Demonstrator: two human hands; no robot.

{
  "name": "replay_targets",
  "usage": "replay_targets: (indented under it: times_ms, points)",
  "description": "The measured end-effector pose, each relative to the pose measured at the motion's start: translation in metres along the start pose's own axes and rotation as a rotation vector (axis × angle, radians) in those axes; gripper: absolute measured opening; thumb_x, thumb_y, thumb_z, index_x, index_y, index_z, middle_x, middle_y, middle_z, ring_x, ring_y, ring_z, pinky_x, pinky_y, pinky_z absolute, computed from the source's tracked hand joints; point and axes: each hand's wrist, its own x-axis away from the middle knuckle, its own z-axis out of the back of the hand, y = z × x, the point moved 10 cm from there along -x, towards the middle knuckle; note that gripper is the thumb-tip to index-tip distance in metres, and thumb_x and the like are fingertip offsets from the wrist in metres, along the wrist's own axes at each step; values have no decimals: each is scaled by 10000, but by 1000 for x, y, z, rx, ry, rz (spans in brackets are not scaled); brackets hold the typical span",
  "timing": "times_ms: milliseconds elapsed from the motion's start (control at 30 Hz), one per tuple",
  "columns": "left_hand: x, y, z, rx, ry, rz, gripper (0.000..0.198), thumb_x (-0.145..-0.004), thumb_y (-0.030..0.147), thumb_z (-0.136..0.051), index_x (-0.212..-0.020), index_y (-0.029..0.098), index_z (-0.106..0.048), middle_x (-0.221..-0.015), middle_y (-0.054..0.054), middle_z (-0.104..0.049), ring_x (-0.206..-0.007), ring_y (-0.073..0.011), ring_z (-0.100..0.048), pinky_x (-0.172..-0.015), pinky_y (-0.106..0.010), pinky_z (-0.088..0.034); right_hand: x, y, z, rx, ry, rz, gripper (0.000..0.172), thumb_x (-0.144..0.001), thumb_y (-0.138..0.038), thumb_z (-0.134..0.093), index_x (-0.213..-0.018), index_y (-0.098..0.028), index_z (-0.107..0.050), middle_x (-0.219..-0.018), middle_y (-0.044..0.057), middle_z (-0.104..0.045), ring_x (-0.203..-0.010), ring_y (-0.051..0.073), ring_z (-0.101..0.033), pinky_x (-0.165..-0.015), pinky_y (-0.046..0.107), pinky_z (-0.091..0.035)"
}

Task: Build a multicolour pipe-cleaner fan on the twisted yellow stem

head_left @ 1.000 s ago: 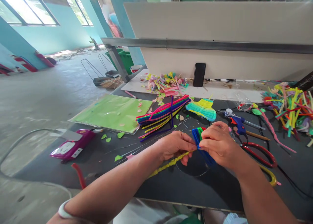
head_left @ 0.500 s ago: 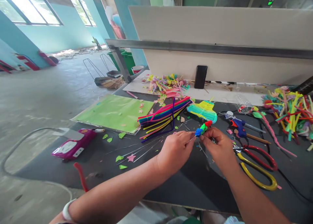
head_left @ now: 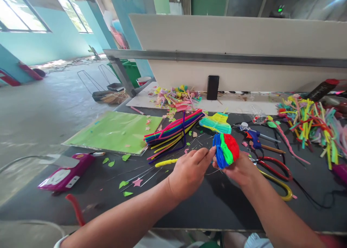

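Observation:
My right hand (head_left: 242, 168) grips a striped piece made of bent pipe cleaners (head_left: 225, 150), with blue, green and red bands side by side. Its broad face is turned toward me. My left hand (head_left: 189, 172) is closed, fingertips against the blue edge of that piece. A yellow pipe cleaner (head_left: 166, 162) sticks out to the left from behind my left hand; the rest of it is hidden. Beyond my hands lie a bundle of coloured pipe cleaners (head_left: 173, 130) and a yellow and turquoise pipe-cleaner piece (head_left: 216, 123).
Scissors (head_left: 283, 186) and a blue glue gun (head_left: 254, 137) lie right of my hands. Pipe-cleaner scraps (head_left: 306, 121) are heaped farther right. A green sheet (head_left: 114, 132) and a purple pack (head_left: 66, 174) are at left. A black phone (head_left: 213, 88) leans against the back board.
The striped piece has turned from edge-on to showing its wide face. A yellow pipe cleaner now shows left of my left hand. The camera view has shifted to the right.

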Motion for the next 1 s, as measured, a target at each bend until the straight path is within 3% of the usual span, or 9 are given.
replay_targets:
  times_ms: [167,300,433,533,667,767,900,933,1000]
  points:
    - [-2,-3,-7,-153,-130,31,530,-862,147,-362,-1389,175,-332,-1081,-80,-583,-853,-191,-566,-728,-333,-484,3,14,10,-133,151,-162,45,-688,-210,-631,-661,-200,-598,-605,8,-619,-571,152,-558,-614,324,-462]
    - [-2,-13,-8,-201,-160,70,524,-876,168,-361,-1398,200,-321,-1080,-73,-572,-825,-176,-553,-689,-308,-464,7,8,0,-162,73,-195,165,-766,-366,-589,-783,-211,-646,-667,22,-662,-583,171,-589,-633,355,-484]
    - [-3,-21,-10,-201,-146,106,494,-896,185,-343,-1389,230,-336,-1112,-72,-554,-822,-181,-544,-686,-320,-459,12,-6,-11,-59,-40,-142,405,-778,-546,-550,-993,-215,-644,-829,58,-688,-686,201,-620,-678,406,-508]
    - [-4,-18,-13,-131,-139,120,514,-888,185,-357,-1398,233,-317,-1192,-87,-513,-910,-203,-532,-785,-353,-460,10,-15,-7,182,-13,-19,355,-740,-429,-650,-1021,-213,-637,-833,46,-677,-704,191,-618,-662,363,-516]
    - [-7,-2,-16,85,-132,66,601,-835,199,-452,-1412,186,-288,-1307,-116,-428,-1127,-253,-453,-971,-415,-390,6,-36,7,452,100,170,324,-705,-336,-699,-992,-197,-643,-771,15,-663,-677,172,-610,-639,316,-511]
    - [-9,-1,-1,299,-39,49,636,-782,355,-577,-1366,205,-376,-1334,-124,-391,-1219,-285,-384,-1023,-454,-346,6,-46,13,455,88,161,308,-703,-343,-699,-962,-185,-647,-776,24,-664,-666,171,-617,-607,311,-522]
    - [-6,-49,32,630,270,298,416,-821,327,-548,-1214,192,-536,-1226,-126,-473,-1170,-236,-448,-1007,-408,-369,9,-49,12,491,0,86,306,-687,-338,-702,-925,-152,-654,-667,35,-650,-530,148,-591,-457,255,-483]
    - [-5,-62,29,762,278,380,395,-824,340,-548,-1188,184,-550,-1203,-123,-497,-1128,-225,-486,-979,-389,-396,10,-46,9,503,-39,57,302,-693,-336,-693,-922,-143,-653,-619,32,-640,-476,136,-567,-417,240,-457]
    - [-7,-68,2,1125,101,507,366,-841,391,-523,-1127,169,-572,-1073,-101,-579,-950,-185,-582,-852,-334,-476,11,-36,2,520,-111,-9,310,-708,-335,-678,-942,-134,-647,-549,21,-618,-403,115,-520,-365,214,-407]
